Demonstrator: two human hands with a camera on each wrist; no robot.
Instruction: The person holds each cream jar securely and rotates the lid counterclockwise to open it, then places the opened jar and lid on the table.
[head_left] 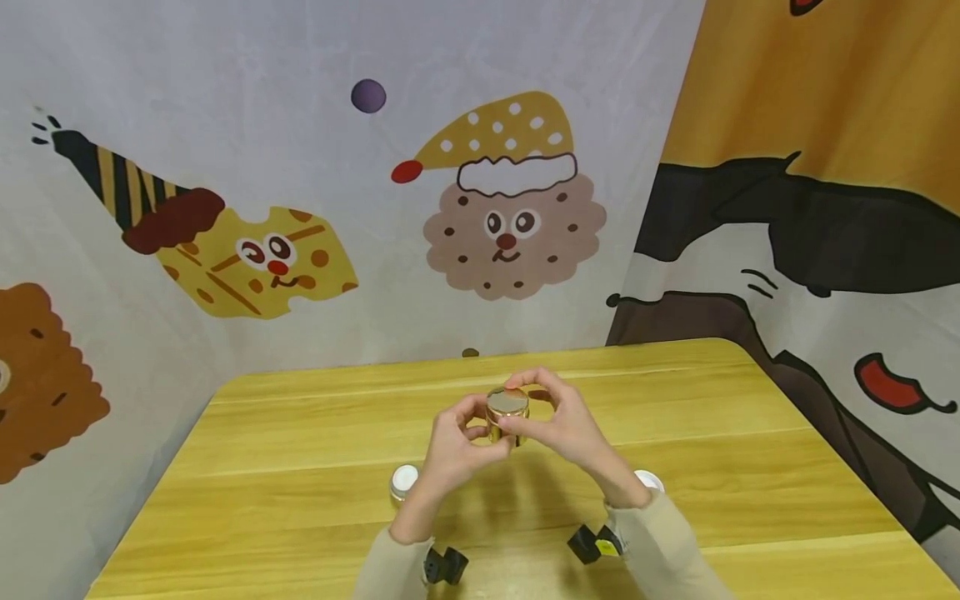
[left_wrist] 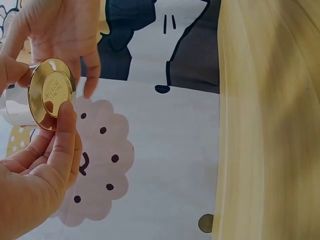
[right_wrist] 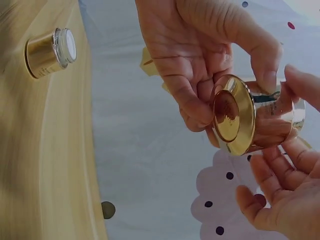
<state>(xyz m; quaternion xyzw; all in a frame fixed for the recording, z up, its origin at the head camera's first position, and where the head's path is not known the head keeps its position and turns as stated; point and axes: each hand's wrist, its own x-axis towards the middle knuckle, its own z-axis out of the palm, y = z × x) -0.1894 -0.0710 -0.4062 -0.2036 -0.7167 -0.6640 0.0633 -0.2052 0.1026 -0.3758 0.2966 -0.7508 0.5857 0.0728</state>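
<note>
A shiny gold cosmetic jar point(head_left: 507, 422) is held up over the table between both hands. The left hand point(head_left: 457, 450) grips its lower body, the thumb against the base in the left wrist view. Up at the jar's lid point(head_left: 507, 400), the right hand point(head_left: 566, 425) pinches with thumb and forefinger, its other fingers spread loosely in the right wrist view. Stamped lettering marks the round gold base point(left_wrist: 54, 92). A second gold jar point(right_wrist: 45, 52), lidless with a white top, stands on the table beside the left forearm.
The wood-grain table point(head_left: 300, 467) ends at a cartoon-printed cloth point(head_left: 300, 167) behind it. A white round item point(head_left: 648, 480) lies partly hidden behind the right forearm. Small black devices point(head_left: 446, 567) are strapped to both wrists.
</note>
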